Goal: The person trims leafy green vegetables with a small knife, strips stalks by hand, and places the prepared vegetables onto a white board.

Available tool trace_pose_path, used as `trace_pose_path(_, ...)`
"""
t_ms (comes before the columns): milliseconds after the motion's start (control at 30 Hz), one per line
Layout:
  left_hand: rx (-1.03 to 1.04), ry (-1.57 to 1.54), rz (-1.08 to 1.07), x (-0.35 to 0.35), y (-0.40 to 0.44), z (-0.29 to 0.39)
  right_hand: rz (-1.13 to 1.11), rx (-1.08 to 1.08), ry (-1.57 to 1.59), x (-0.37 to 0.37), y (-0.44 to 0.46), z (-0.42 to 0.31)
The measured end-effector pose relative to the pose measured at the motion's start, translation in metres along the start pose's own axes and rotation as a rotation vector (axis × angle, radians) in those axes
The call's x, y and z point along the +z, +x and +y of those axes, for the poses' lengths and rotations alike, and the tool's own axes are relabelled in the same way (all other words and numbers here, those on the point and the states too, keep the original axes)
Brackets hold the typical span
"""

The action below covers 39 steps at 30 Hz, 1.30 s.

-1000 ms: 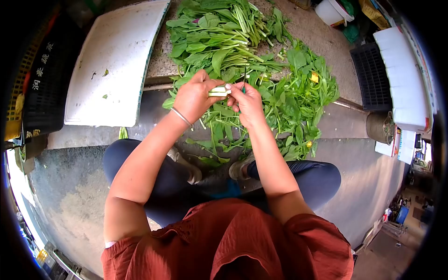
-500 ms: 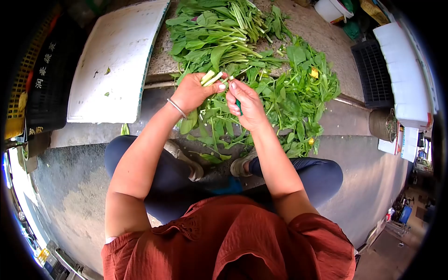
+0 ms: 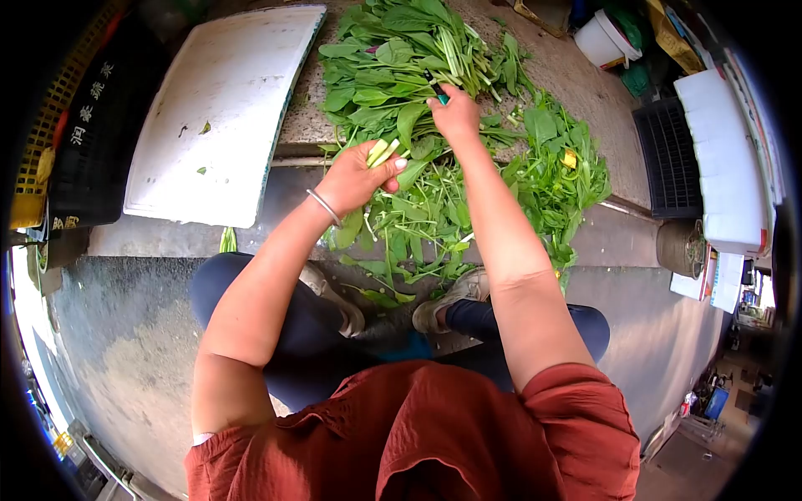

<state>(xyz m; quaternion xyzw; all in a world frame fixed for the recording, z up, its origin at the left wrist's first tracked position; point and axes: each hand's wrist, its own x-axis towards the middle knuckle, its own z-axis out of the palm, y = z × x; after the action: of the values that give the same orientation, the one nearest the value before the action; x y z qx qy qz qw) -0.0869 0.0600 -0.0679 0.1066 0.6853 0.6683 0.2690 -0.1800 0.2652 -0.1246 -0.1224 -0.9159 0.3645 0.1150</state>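
Observation:
My left hand (image 3: 359, 177) is closed round a few pale green stalks (image 3: 384, 152), whose cut ends point up and whose leaves hang below. Farther forward, my right hand (image 3: 455, 113) reaches to the pile of leafy greens (image 3: 409, 67) on the stone ledge. A small tool with a green handle (image 3: 439, 98) is held in its fingers, with a dark part pointing into the stems. Loose leaves and trimmings (image 3: 535, 179) spread over the ledge's edge, to the right of and below the pile.
A white foam lid (image 3: 221, 117) lies at the left, beside a black crate (image 3: 96, 125). On the right are a black crate (image 3: 668, 154), a white foam box (image 3: 727, 159) and a round pot (image 3: 681, 248). A white bucket (image 3: 607, 39) stands at the back right.
My right hand has moved away from my left hand, forward to the pile of greens, with the green-handled tool. My left hand still grips its stalks, now tilted with their cut ends up.

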Motion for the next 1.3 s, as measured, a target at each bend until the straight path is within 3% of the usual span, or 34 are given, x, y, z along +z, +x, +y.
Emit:
trace_pose_path(67,0.007,0.029,-0.006,-0.005,0.001,0.000,0.140,-0.255,-0.192,0.010,0.004,0.012)
trace_pose_path(200,0.019,0.071,0.038,-0.006,-0.002,0.003,-0.096,-0.047,-0.063,-0.004,0.007,0.009)
trace_pose_path(367,-0.059,0.134,0.100,-0.009,-0.001,-0.006,-0.117,-0.092,0.008,-0.023,0.015,-0.002)
trace_pose_path(400,0.006,0.236,0.139,-0.010,0.000,-0.007,0.021,-0.313,-0.112,-0.030,0.012,-0.005)
trace_pose_path(433,0.071,0.339,0.178,-0.010,-0.001,-0.007,0.020,-0.315,-0.113,-0.035,0.011,-0.010)
trace_pose_path(500,0.120,0.406,0.224,-0.008,-0.001,-0.006,-0.210,0.037,0.352,-0.046,0.007,-0.022)
trace_pose_path(567,0.170,0.474,0.268,-0.004,-0.004,0.000,-0.267,0.063,0.383,-0.066,-0.013,-0.043)
trace_pose_path(633,0.253,0.653,0.339,0.002,-0.012,0.014,-0.488,0.145,0.705,-0.078,-0.030,-0.042)
trace_pose_path(667,0.253,0.651,0.332,0.004,-0.013,0.015,-0.531,0.164,0.687,-0.080,-0.039,-0.039)
trace_pose_path(767,0.523,0.709,0.410,0.005,-0.014,0.016,-0.560,0.134,0.442,-0.088,-0.069,-0.035)
trace_pose_path(900,0.482,0.678,0.327,0.005,-0.014,0.012,-0.683,0.170,0.377,-0.103,-0.106,-0.030)
trace_pose_path(967,0.847,0.736,0.220,0.007,-0.008,-0.001,-0.783,0.195,0.456,-0.107,-0.120,-0.027)
trace_pose_path(1033,0.807,0.696,0.120,0.015,-0.017,0.000,-0.794,0.201,0.513,-0.104,-0.130,-0.018)
trace_pose_path(1100,0.242,0.550,-0.113,0.022,-0.024,0.005,-0.759,0.249,0.781,-0.102,-0.138,-0.012)
trace_pose_path(1167,0.195,0.528,-0.117,0.022,-0.022,-0.001,-0.712,0.273,0.828,-0.100,-0.148,-0.015)
trace_pose_path(1233,-0.051,0.153,-0.147,0.023,-0.022,0.004,-0.619,0.332,1.069,-0.100,-0.155,-0.015)
trace_pose_path(1300,-0.127,0.140,-0.121,0.024,-0.023,0.008,-0.599,0.336,1.145,-0.095,-0.166,-0.011)
